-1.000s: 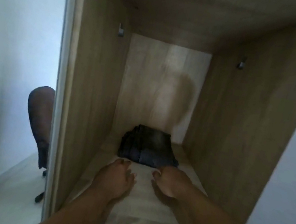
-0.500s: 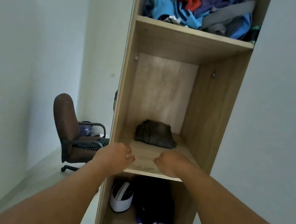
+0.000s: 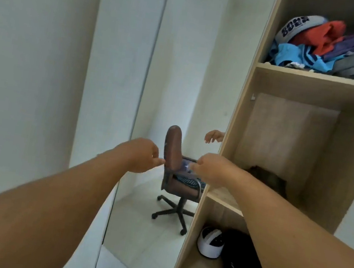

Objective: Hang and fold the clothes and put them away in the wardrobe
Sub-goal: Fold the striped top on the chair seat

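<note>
The wooden wardrobe (image 3: 229, 128) stands at the right with open shelves. A folded dark garment (image 3: 268, 177) lies at the back of its middle shelf, partly hidden by my right forearm. A loose pile of coloured clothes (image 3: 333, 47) fills the shelf above. My left hand (image 3: 140, 157) and my right hand (image 3: 214, 171) hang in the air in front of the wardrobe's left edge, fingers loosely curled, holding nothing. The right hand is just outside the middle shelf's front corner.
A brown office chair (image 3: 174, 154) with striped cloth on its seat stands on the tiled floor left of the wardrobe. White panels (image 3: 43, 68) fill the left. The bottom shelf holds a white rounded object (image 3: 210, 242) and dark items (image 3: 243, 265). Another hand (image 3: 213, 136) shows beside the wardrobe's edge.
Both hands have left the dark garment on the middle shelf and drawn back out of the wardrobe. My view has backed away and swung left toward the chair.
</note>
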